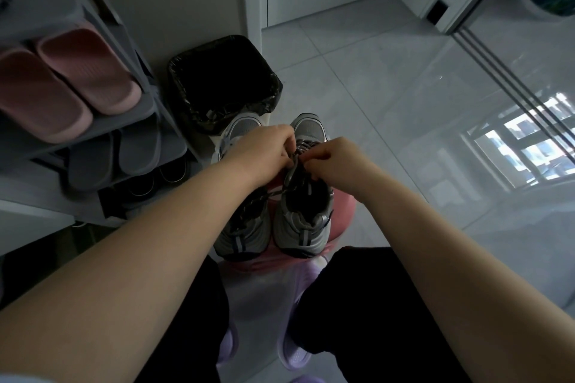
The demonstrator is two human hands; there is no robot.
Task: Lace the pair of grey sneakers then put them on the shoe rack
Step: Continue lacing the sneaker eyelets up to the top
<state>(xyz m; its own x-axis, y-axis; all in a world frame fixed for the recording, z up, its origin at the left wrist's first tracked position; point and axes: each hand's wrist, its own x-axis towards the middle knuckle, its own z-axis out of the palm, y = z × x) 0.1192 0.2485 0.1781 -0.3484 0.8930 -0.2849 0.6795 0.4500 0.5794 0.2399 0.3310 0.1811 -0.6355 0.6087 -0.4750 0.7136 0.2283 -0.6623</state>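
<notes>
Two grey sneakers stand side by side on a pink stool [343, 211], toes pointing away from me. The right sneaker [303, 224] has its dark grey lace [291, 177] partly threaded. My left hand [264, 149] and my right hand [333, 162] meet over its eyelets, each pinching the lace. The left sneaker [245, 227] is partly hidden under my left forearm; only its toe and heel show. The grey shoe rack [146, 109] stands to the left.
On the rack lie pink slippers [68, 81] on an upper shelf, grey slippers [115, 155] below, dark shoes lower still. A bin with a black bag [224, 84] stands just beyond the sneakers. White tiled floor spreads to the right. My legs and purple slippers are below.
</notes>
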